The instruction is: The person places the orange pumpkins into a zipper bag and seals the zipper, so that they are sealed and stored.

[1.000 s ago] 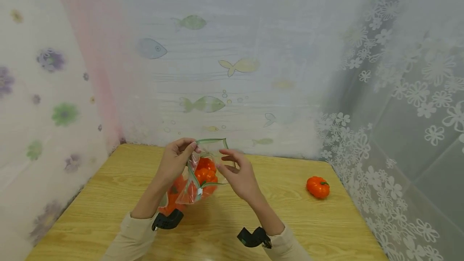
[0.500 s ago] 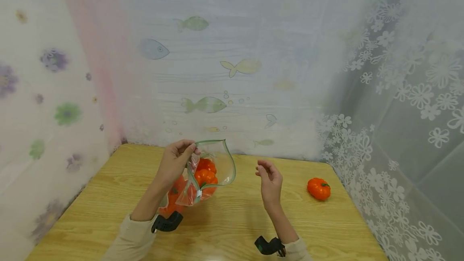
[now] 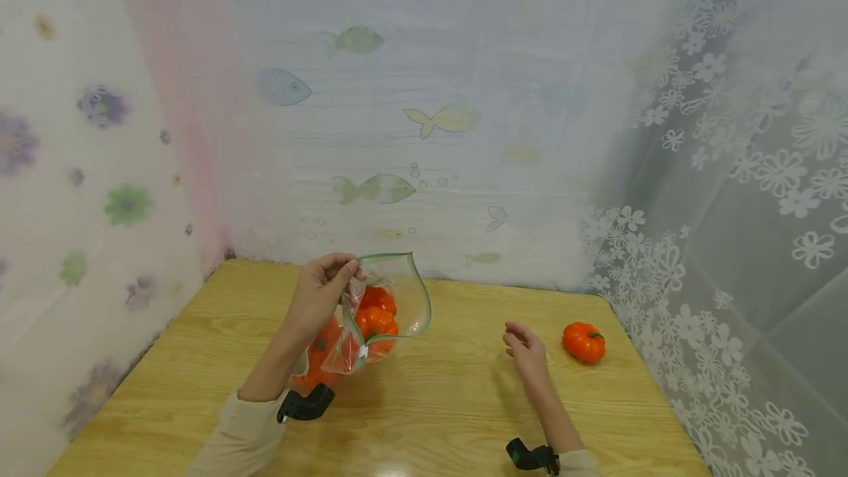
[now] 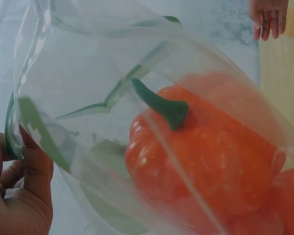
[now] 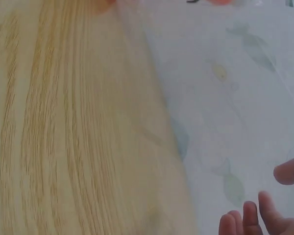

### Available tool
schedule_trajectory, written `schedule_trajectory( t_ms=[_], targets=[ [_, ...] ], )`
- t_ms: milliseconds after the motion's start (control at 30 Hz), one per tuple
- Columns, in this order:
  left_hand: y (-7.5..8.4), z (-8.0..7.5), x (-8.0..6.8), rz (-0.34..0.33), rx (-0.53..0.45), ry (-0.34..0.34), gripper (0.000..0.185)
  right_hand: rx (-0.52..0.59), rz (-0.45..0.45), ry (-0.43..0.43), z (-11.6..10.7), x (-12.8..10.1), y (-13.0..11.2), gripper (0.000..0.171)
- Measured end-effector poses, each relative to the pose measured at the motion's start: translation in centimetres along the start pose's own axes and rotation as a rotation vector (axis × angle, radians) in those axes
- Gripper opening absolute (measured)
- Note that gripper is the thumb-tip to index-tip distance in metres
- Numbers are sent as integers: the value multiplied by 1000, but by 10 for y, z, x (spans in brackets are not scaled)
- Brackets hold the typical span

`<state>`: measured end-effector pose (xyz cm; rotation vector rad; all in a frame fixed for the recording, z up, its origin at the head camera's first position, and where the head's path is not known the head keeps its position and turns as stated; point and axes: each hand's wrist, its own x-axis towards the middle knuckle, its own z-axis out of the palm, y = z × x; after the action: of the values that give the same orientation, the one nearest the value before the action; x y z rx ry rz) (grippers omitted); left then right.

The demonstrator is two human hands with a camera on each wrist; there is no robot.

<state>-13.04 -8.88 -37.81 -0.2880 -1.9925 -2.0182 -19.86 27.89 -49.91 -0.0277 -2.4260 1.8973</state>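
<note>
Clear zip bag [image 3: 412, 308], green-edged, with ribbed orange vegetables [image 3: 376, 322] inside.
In the head view, the bag is pinched in the grip of the left hand [image 3: 316, 297] at ten o'clock of its spread mouth. The right hand [image 3: 528, 359] is held over the bench [image 3: 457, 403], thumb and fingers apart. A loose orange vegetable [image 3: 584, 343] is set on the bench near it, at three o'clock from both hand and bag.

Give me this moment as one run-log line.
left hand: pinches bag | bag: open, peppers inside | right hand: empty, near loose pepper | loose pepper: on table
</note>
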Motion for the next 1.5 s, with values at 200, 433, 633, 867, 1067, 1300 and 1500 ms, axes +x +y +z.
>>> schedule_trajectory(
  t_ms=[200, 433, 633, 867, 1067, 1300, 1500],
  targets=[
    [0, -1, 0, -6, -3, 11, 27, -18, 95, 19, -28, 4, 11, 46],
    [-1, 0, -1, -9, -4, 13, 26, -8, 165, 91, -49, -2, 22, 64],
    [0, 0, -3, 0, -10, 13, 27, 48, 217, 123, -66, -5, 30, 77],
    [0, -1, -4, -2, -19, 17, 28, 41, 203, 171, -80, -3, 32, 86],
    [-2, -1, -5, 6, -30, 8, 27, -147, 223, 289, -86, 1, 35, 71],
    [-1, -1, -5, 2, -21, 11, 27, -155, 248, 289, -97, 9, 38, 94],
    [-1, 0, -5, -4, -14, 14, 27, -204, 237, 309, -106, 18, 42, 105]
  ],
)
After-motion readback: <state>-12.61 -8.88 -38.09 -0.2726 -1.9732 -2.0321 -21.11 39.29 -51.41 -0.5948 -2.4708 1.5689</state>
